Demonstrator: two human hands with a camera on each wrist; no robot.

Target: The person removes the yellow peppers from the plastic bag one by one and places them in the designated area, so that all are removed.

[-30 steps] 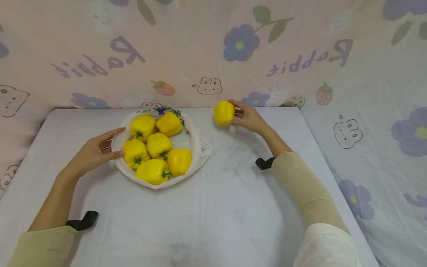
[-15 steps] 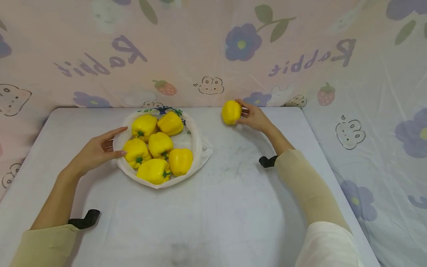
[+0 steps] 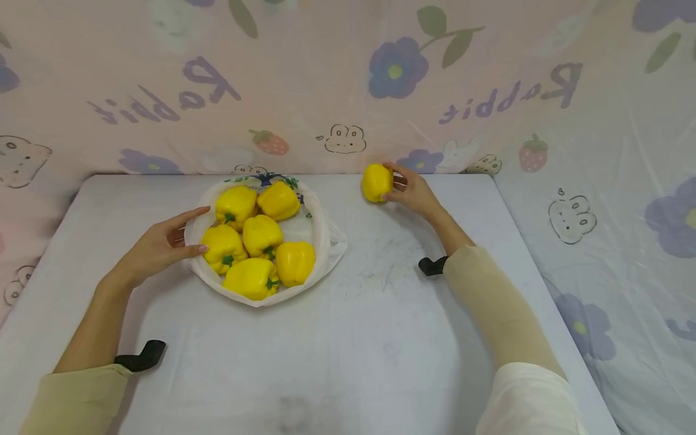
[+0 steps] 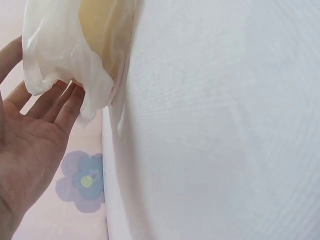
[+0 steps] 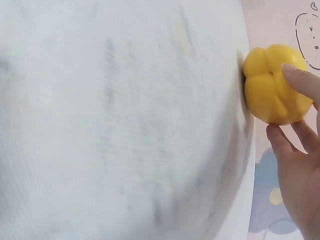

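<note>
Holding, head view: right hand (image 3: 410, 191), thumb and fingers clamped on yellow lobed bell pepper (image 3: 377, 183), slightly farther now from white round plastic bag (image 3: 323, 237); reads as setting apart. Left hand (image 3: 155, 246) touches bag, fingers spread from thumb. Left wrist: bag against fingers. Right wrist: pepper between fingertips.

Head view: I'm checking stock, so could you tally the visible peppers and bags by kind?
Yellow peppers: 7 (6 in the white bag, 1 held by the right hand)
White bag: 1
Total: 8
</note>
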